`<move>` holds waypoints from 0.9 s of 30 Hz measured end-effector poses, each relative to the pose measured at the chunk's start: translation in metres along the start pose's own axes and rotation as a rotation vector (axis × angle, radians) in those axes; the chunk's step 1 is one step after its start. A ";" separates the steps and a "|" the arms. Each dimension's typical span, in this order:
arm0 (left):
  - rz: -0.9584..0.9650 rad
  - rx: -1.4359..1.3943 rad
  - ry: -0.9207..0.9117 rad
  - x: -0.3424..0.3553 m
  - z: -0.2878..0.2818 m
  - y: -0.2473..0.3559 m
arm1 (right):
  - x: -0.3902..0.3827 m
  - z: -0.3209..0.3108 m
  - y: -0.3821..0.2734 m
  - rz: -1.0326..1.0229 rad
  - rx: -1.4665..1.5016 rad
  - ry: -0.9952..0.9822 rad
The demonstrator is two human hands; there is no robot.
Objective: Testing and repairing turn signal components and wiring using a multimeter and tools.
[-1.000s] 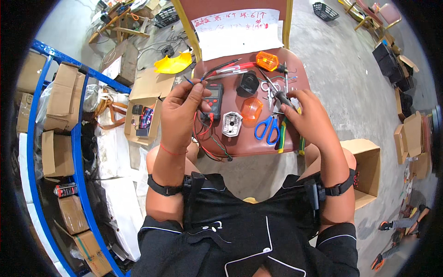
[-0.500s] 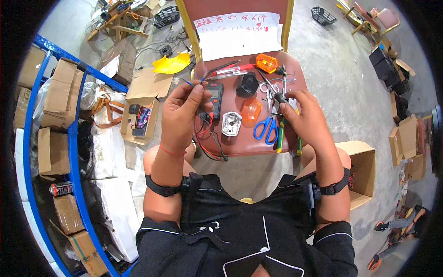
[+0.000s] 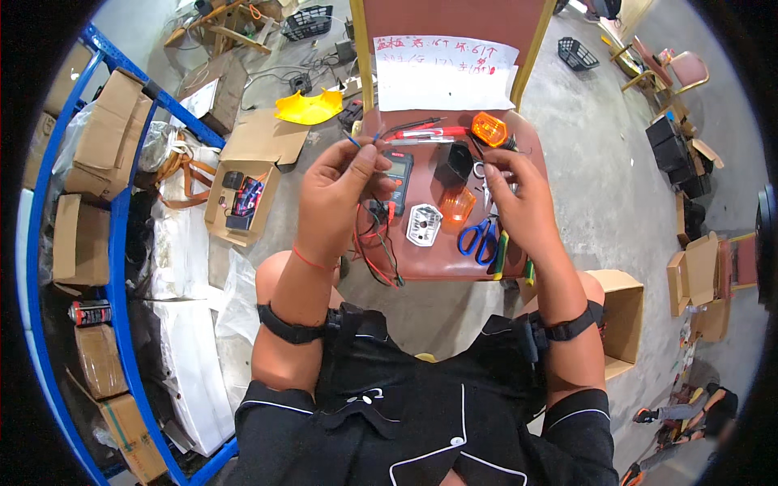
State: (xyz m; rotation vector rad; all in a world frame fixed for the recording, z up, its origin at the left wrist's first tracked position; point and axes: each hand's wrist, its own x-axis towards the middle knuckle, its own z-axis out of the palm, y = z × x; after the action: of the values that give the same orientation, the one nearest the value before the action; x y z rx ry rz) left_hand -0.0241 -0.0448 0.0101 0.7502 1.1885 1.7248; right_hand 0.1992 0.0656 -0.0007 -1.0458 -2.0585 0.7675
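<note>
My left hand (image 3: 340, 182) pinches thin blue-tipped wire (image 3: 355, 142) above the multimeter (image 3: 397, 168) on the brown chair seat (image 3: 421, 267). My right hand (image 3: 515, 202) has curled fingers over the tools; what they grip, if anything, is hidden. Around them lie red-handled tools (image 3: 438, 132), an orange indicator lamp (image 3: 489, 130), a black housing (image 3: 454, 162), an orange lens (image 3: 458, 209), a silver reflector (image 3: 423, 224), blue scissors (image 3: 478, 243), green-and-yellow handles (image 3: 500, 255) and tangled leads (image 3: 381, 247).
A blue shelving rack (image 3: 121, 340) with cartons stands at left, beside an open box (image 3: 239, 202) of parts. A yellow piece (image 3: 308, 108) lies behind it. Another box (image 3: 622, 324) is beside my right leg. A co-worker (image 3: 701, 417) shows at lower right.
The view has shifted, so the chair sits slightly right and lower. My right hand has moved up and leftward over the tools, hiding the screwdriver handle seen earlier. My left hand still pinches the wire.
</note>
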 end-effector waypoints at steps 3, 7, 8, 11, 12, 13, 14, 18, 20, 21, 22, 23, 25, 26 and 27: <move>-0.008 0.009 -0.008 -0.005 0.002 0.008 | 0.033 0.025 -0.006 -0.016 0.049 0.001; -0.014 0.032 -0.007 -0.001 -0.002 0.005 | 0.082 0.064 0.017 -0.248 -0.225 -0.019; -0.012 0.028 -0.008 -0.001 -0.005 0.004 | 0.091 0.071 0.018 -0.321 -0.363 -0.025; -0.018 0.022 -0.016 -0.002 -0.009 0.002 | 0.108 0.087 0.027 -0.342 -0.659 -0.139; -0.031 0.028 -0.015 -0.001 -0.010 0.002 | 0.113 0.093 0.032 -0.432 -0.719 -0.092; -0.047 0.036 -0.008 -0.001 -0.012 0.002 | 0.117 0.097 0.033 -0.430 -0.715 -0.096; -0.053 0.022 0.002 0.000 -0.015 0.002 | 0.121 0.100 0.034 -0.465 -0.757 -0.108; -0.099 0.069 0.011 0.002 -0.021 0.005 | 0.137 0.107 0.036 -0.472 -0.979 -0.260; -0.091 0.071 0.001 0.003 -0.023 0.004 | 0.140 0.110 0.040 -0.495 -0.975 -0.304; -0.097 0.071 -0.001 0.003 -0.023 0.004 | 0.140 0.111 0.043 -0.524 -0.970 -0.345; -0.091 0.070 -0.005 0.003 -0.024 0.005 | 0.141 0.112 0.041 -0.521 -0.969 -0.348; -0.085 0.069 -0.009 0.003 -0.024 0.005 | 0.142 0.112 0.040 -0.523 -0.989 -0.394; -0.086 0.061 -0.011 0.004 -0.027 0.004 | 0.143 0.113 0.040 -0.524 -1.008 -0.444; -0.082 0.053 -0.013 0.004 -0.027 0.003 | 0.143 0.113 0.041 -0.503 -0.987 -0.469; -0.086 0.053 -0.013 0.004 -0.027 0.003 | 0.143 0.114 0.042 -0.484 -0.966 -0.494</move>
State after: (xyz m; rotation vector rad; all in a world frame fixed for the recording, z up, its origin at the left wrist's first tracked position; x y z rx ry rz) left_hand -0.0499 -0.0521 0.0030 0.7302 1.2446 1.6211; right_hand 0.0656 0.1857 -0.0545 -0.7676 -3.0570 -0.3197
